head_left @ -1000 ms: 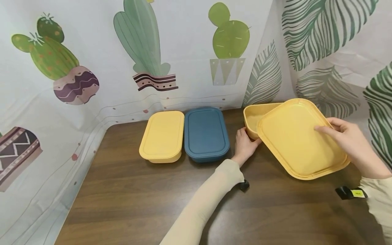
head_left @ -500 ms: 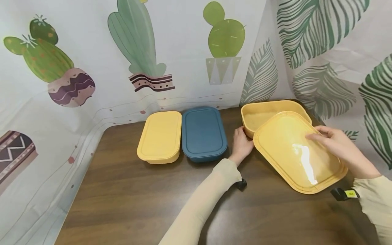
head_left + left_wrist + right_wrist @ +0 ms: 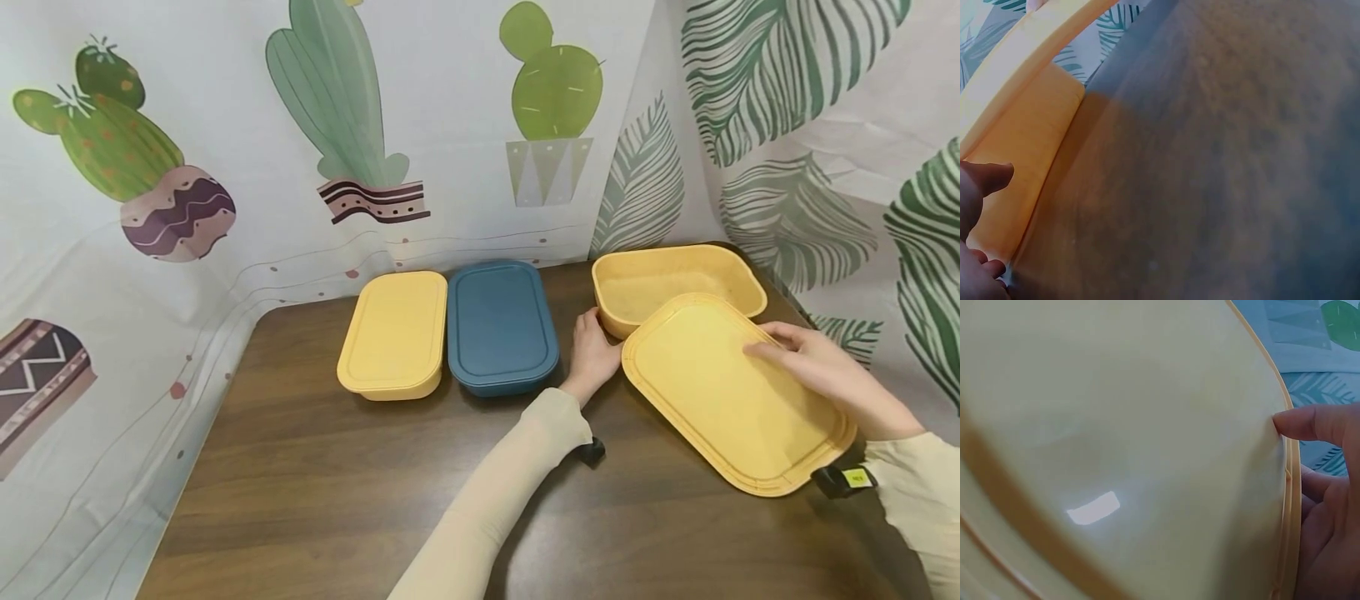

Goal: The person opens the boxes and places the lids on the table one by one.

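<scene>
An uncovered yellow food container (image 3: 675, 283) sits at the back right of the table in the head view, its inside bare. My left hand (image 3: 592, 358) holds its near left corner, the thumb against the front wall and fingers around the side. My right hand (image 3: 832, 383) pinches the yellow lid (image 3: 735, 392) by its right edge, thumb on the face towards me. Tilted in front of the container, the lid hides part of the front wall. In the right wrist view the lid (image 3: 1135, 425) fills most of the picture, showing a grooved rim.
Left of my left hand stand a blue lidded container (image 3: 502, 325) and a yellow lidded container (image 3: 393, 333), side by side. They sit on a brown wooden table (image 3: 337, 483). A printed cloth (image 3: 465, 125) with cacti and leaves hangs behind the table.
My right hand has lowered the lid towards me and away from the container, uncovering more of the inside. My left hand keeps its hold on the corner.
</scene>
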The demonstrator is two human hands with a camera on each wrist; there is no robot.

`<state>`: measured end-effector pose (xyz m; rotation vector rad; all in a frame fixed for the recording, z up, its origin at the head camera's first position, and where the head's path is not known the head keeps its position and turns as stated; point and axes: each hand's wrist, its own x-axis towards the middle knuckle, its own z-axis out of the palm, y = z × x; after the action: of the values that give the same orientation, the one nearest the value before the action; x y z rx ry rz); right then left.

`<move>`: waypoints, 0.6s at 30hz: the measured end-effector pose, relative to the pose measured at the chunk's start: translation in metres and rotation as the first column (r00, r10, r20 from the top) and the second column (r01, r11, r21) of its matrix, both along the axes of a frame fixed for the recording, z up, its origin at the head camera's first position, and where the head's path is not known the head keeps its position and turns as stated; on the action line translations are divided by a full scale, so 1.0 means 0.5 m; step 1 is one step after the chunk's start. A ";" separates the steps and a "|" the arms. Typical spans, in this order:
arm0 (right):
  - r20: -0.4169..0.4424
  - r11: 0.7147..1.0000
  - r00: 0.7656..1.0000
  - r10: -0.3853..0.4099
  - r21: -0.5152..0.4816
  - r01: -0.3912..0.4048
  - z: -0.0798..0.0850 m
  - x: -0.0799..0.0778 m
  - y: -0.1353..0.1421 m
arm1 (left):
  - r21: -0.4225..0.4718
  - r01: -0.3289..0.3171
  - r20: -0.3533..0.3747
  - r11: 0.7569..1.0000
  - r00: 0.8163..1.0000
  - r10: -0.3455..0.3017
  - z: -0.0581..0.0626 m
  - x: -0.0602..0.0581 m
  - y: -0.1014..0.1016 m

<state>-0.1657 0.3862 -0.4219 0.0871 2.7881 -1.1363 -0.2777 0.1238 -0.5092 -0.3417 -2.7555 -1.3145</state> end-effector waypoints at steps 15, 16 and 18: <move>0.043 0.985 0.992 0.120 0.121 -0.124 -0.026 -0.003 -0.001 | 0.048 0.025 -0.002 0.999 1.000 -0.025 -0.001 0.000 0.000; 0.044 0.983 0.991 0.124 0.131 -0.128 -0.027 -0.002 -0.001 | 0.045 0.027 0.001 0.999 1.000 -0.027 0.000 0.001 0.000; 0.047 0.978 0.990 0.133 0.154 -0.138 -0.030 -0.001 0.001 | 0.045 0.030 0.013 0.999 0.999 -0.031 0.001 0.002 0.001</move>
<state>-0.1661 0.3866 -0.4366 -0.0656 2.7971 -0.8753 -0.2767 0.1241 -0.5086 -0.3744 -2.7379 -1.3880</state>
